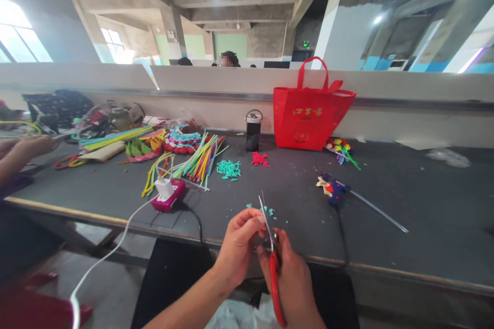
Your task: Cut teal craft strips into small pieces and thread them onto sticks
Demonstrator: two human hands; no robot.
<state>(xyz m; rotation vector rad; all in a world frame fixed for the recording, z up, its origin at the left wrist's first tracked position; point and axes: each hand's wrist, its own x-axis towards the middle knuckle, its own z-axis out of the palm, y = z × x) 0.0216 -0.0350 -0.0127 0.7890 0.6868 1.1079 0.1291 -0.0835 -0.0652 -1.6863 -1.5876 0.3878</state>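
Note:
In my right hand [291,272] is a pair of scissors [275,288] with red handles, its blades slightly apart and pointing away from me. My left hand [241,244] is pinched closed beside the blades; whatever sits between its fingertips is too small to make out. Small teal scraps [271,212] lie on the table just beyond my hands. Farther back are a pile of teal pieces [229,169] and a smaller pile of red pieces [260,159].
Colourful pipe cleaners [203,162] lie left of centre, behind a purple power strip [169,195] with a white plug. A red bag [309,118] and a dark cup [253,133] stand at the back. Right lies a blue glue gun [332,189]. A co-worker's arm [25,154] reaches in from the left.

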